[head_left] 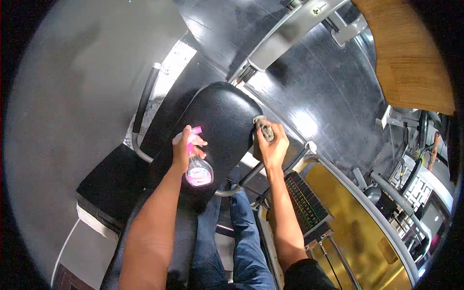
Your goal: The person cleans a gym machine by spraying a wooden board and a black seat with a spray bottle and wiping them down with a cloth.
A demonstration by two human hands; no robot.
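My left hand [186, 149] is closed around the neck of a clear spray bottle [198, 174] with a pink trigger head and a pink-and-white label. The bottle is held over a black padded seat [223, 113] with a glossy surface. On the right edge of that pad, my right hand [274, 141] grips a crumpled greyish cloth [264, 129], which touches the pad's side. Part of the cloth is hidden by the fingers.
A grey handle bar with a black grip [147, 99] stands left of the pad; another black grip [252, 175] is at its lower right. Right of my arm is a weight stack [305, 200] beside a yellow panel [348, 212]. A wooden surface [411, 58] fills the upper right.
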